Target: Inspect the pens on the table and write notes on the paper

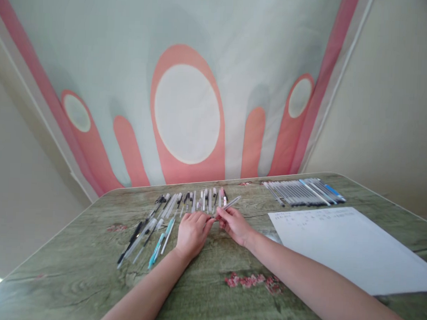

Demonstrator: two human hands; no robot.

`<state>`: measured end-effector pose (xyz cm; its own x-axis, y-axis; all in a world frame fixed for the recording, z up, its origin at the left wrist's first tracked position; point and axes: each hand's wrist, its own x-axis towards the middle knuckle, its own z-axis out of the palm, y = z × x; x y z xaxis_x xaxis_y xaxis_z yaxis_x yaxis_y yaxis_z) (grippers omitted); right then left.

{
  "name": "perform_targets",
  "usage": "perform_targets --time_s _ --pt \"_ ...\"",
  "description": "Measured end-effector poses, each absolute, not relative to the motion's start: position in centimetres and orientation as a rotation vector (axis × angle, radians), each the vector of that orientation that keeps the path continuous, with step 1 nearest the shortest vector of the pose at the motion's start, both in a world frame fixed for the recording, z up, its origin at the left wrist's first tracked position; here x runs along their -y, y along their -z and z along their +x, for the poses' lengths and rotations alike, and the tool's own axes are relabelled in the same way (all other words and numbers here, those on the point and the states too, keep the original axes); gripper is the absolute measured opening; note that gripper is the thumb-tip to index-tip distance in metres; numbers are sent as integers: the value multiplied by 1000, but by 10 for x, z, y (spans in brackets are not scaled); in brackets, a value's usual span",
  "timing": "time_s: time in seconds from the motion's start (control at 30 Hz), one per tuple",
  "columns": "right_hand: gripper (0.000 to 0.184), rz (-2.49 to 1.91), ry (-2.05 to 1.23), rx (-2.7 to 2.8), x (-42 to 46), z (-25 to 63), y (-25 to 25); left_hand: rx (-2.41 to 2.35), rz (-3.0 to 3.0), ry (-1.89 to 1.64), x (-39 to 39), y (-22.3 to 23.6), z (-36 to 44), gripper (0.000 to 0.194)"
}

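Observation:
Above the middle of the table, my right hand [234,224] is closed on a clear pen barrel [232,203], which slants up to the right out of its fingers. My left hand [193,231] meets it fingertip to fingertip. Its thumb and forefinger are pinched around a small dark piece at the pen's lower end, too small to make out. Just behind my hands is a row of pen parts [194,200], with clear barrels, dark refills and pink or white caps. Two turquoise pens [156,252] and a black pen [135,236] lie to the left of my left hand.
A neat row of assembled clear pens [293,192], with a few blue ones, lies at the back right. In front of it is a large white sheet of paper [340,245] with faint writing. The wood-patterned table [78,258] ends at a patterned cloth backdrop [184,173].

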<state>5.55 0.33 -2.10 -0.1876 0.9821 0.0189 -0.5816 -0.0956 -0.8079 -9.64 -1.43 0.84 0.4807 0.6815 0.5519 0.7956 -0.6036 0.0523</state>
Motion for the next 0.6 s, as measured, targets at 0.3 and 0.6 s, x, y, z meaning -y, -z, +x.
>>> perform_targets --time_s 0.3,0.6 --pt "28 -677 -1603 861 -3 56 22 1256 -2542 813 10 -4 -98 26" --pt "28 -679 -1615 860 -3 56 22 1210 -2514 881 10 -2 -99 21"
